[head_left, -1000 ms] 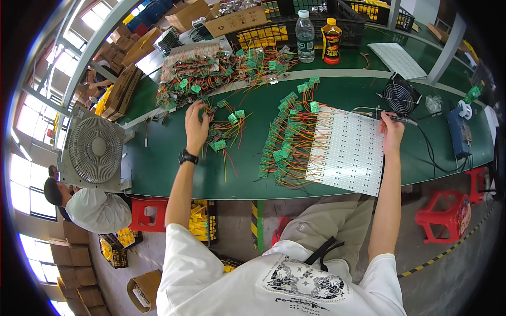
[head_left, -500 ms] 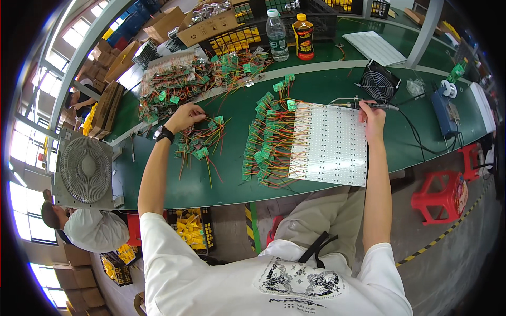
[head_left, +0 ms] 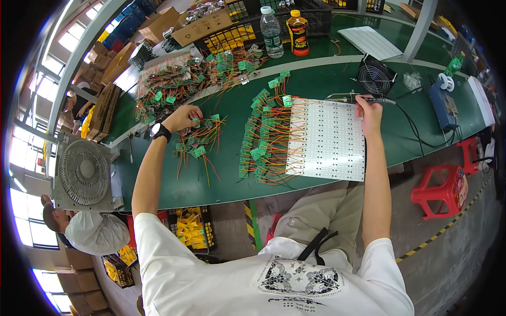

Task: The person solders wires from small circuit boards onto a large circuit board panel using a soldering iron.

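Observation:
My left hand [head_left: 183, 118], with a dark watch strap at the wrist, reaches to a small loose pile of green circuit boards [head_left: 198, 151] with red and yellow wires. Its fingers are pinched on one small circuit board [head_left: 195, 122] at the pile's upper edge. My right hand [head_left: 370, 115] closes around the handle of a soldering iron [head_left: 380, 100], whose metal end points left over the top edge of a white perforated panel [head_left: 327, 139]. Along the panel's left side, wires run to rows of green circuit boards [head_left: 262, 131] lying on the green table.
A large heap of wired boards [head_left: 166, 87] lies at the back left. A water bottle [head_left: 272, 34] and a dark drink bottle [head_left: 298, 34] stand behind. A black fan [head_left: 375, 76], blue soldering unit [head_left: 443, 105] and cable occupy the right. Red stools [head_left: 440, 190] stand on the floor.
My left hand has shifted slightly, its fingers drawing in on a board at the pile. My right hand keeps the soldering iron in nearly the same place. The whole view has moved a little.

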`<state>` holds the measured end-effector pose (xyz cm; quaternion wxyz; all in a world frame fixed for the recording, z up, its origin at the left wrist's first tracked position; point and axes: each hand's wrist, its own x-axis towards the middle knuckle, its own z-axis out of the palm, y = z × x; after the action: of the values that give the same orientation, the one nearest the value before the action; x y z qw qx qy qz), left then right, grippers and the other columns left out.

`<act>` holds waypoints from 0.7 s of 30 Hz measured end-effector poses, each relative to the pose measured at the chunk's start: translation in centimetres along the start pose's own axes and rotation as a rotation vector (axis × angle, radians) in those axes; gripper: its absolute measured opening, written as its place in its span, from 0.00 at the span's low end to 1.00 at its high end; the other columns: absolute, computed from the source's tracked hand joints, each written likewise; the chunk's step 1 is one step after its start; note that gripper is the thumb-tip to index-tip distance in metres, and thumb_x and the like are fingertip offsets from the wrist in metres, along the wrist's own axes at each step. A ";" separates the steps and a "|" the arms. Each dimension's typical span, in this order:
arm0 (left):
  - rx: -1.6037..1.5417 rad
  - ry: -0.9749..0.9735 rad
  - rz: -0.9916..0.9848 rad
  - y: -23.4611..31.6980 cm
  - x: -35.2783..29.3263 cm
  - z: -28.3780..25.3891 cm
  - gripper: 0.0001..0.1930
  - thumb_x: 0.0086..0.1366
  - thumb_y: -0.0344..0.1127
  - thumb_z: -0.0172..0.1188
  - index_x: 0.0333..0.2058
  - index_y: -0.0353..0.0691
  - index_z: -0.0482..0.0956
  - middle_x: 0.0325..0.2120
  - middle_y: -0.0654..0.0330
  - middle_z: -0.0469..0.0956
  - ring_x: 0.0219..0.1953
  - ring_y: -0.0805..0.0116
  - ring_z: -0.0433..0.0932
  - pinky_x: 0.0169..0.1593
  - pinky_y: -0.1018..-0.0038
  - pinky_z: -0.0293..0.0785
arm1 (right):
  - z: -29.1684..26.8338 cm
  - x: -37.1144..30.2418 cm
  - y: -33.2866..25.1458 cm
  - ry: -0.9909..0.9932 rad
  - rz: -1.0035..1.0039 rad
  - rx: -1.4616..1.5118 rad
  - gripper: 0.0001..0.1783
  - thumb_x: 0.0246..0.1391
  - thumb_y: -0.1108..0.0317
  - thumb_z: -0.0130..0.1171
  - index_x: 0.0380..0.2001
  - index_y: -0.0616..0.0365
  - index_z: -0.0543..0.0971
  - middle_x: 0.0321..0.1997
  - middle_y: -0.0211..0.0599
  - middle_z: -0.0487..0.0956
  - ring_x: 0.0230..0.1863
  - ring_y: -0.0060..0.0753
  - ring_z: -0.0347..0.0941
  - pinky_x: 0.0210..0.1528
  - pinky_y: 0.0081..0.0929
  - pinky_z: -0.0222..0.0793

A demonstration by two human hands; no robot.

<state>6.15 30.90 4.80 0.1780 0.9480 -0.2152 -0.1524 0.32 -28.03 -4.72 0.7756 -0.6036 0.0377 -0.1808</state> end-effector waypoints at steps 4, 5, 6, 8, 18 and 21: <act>0.069 0.017 -0.043 1.2 -0.1 -0.1 0.10 0.53 0.34 0.68 0.32 0.35 0.81 0.31 0.56 0.79 0.35 0.64 0.78 0.41 0.70 0.75 | 0.4 -0.4 -0.3 0.003 -0.014 0.011 0.08 0.52 0.68 0.65 0.28 0.64 0.80 0.18 0.30 0.74 0.16 0.20 0.66 0.19 0.20 0.57; 0.054 0.058 -0.072 1.7 -0.2 -0.2 0.10 0.54 0.34 0.68 0.32 0.35 0.81 0.30 0.57 0.79 0.33 0.64 0.78 0.40 0.70 0.75 | 0.5 -0.4 -0.4 -0.004 -0.020 0.008 0.08 0.52 0.68 0.65 0.28 0.63 0.80 0.18 0.30 0.74 0.16 0.20 0.66 0.19 0.20 0.57; 0.055 0.054 -0.070 2.1 -0.3 -0.3 0.10 0.54 0.34 0.68 0.32 0.35 0.81 0.30 0.57 0.79 0.33 0.64 0.78 0.40 0.70 0.75 | 0.7 -0.5 -0.5 0.000 -0.018 0.009 0.08 0.52 0.68 0.65 0.28 0.63 0.80 0.18 0.30 0.74 0.16 0.20 0.66 0.19 0.20 0.57; 0.161 0.278 0.078 2.7 -0.8 -0.4 0.10 0.58 0.35 0.66 0.33 0.34 0.81 0.28 0.57 0.80 0.31 0.65 0.78 0.38 0.71 0.75 | 0.7 -0.4 -0.5 -0.010 -0.030 0.003 0.08 0.52 0.68 0.64 0.29 0.62 0.80 0.18 0.29 0.74 0.16 0.20 0.66 0.20 0.20 0.57; -0.732 0.602 0.138 14.6 3.7 7.4 0.11 0.70 0.29 0.53 0.47 0.30 0.77 0.33 0.60 0.84 0.36 0.79 0.78 0.42 0.82 0.71 | -0.2 -0.3 -0.5 0.027 -0.012 -0.075 0.11 0.51 0.66 0.66 0.23 0.62 0.79 0.17 0.30 0.75 0.16 0.21 0.67 0.20 0.20 0.57; -0.866 0.529 0.146 17.3 7.0 9.9 0.10 0.69 0.32 0.56 0.40 0.29 0.79 0.30 0.58 0.84 0.33 0.79 0.79 0.38 0.83 0.71 | 0.3 -0.2 -0.3 0.046 0.007 -0.016 0.12 0.51 0.66 0.66 0.22 0.63 0.79 0.17 0.31 0.75 0.15 0.21 0.67 0.20 0.20 0.57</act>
<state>2.39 10.34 1.47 0.6130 0.7760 -0.1453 0.0305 0.12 -27.76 -4.41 0.7702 -0.6055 0.0589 -0.1916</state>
